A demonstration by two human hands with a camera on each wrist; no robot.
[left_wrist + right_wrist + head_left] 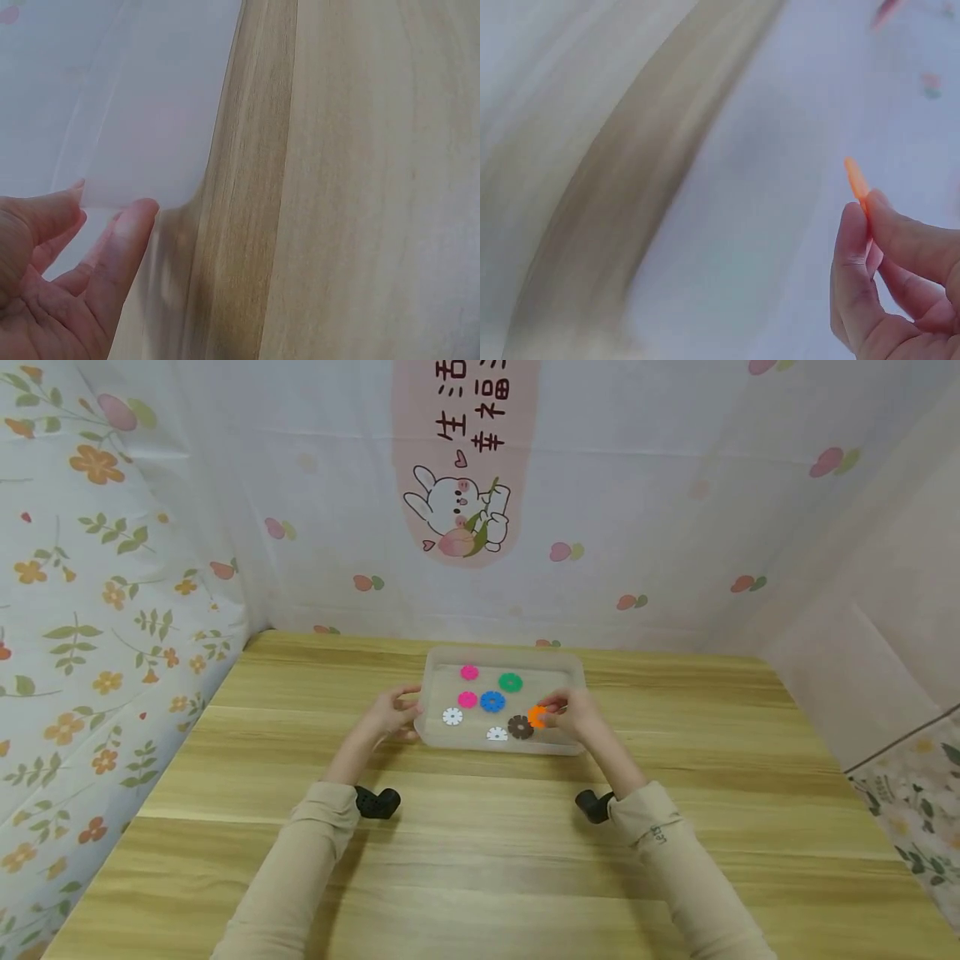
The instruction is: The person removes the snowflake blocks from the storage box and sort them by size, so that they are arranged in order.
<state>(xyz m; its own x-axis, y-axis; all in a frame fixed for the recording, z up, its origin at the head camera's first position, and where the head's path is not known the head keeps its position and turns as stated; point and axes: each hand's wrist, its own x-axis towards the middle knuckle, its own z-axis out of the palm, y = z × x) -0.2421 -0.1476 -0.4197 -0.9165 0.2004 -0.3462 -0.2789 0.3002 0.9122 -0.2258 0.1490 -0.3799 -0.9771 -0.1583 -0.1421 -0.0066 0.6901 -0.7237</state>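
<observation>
A person's two hands at work over a shallow translucent tray (465, 745), which lies on a wooden table (480, 877) near its back edge. The right hand (576, 713) reaches over the tray's right end, its thumb and fingertips pinching an orange disc (536, 717); the right wrist view shows this disc nearly edge-on and tilted, its upper part standing clear of the fingertips. In the head view it appears just beside a brown disc (516, 727), within the tray's outline (whether it touches the tray's floor cannot be told). The left hand (392, 715) grasps the tray's left end, with thumb and fingers bent about the edge near a corner (best seen in the left wrist view).

Six further notched discs lie in the tray. A pink disc (465, 672) is near the back wall, with a green disc (505, 683) to its right. Before these, a second pink disc (463, 699) and a blue disc (487, 702) lie side by side. A white disc (447, 717) lies toward the left end; another white disc (492, 734) lies by the front wall (its lower part is cut off from sight).

Each forearm wears a beige sleeve, with a black device (378, 803) at the left wrist and a second black device (592, 807) at the right. Behind the table hangs a patterned cloth (637, 502) bearing a printed rabbit (453, 497).
</observation>
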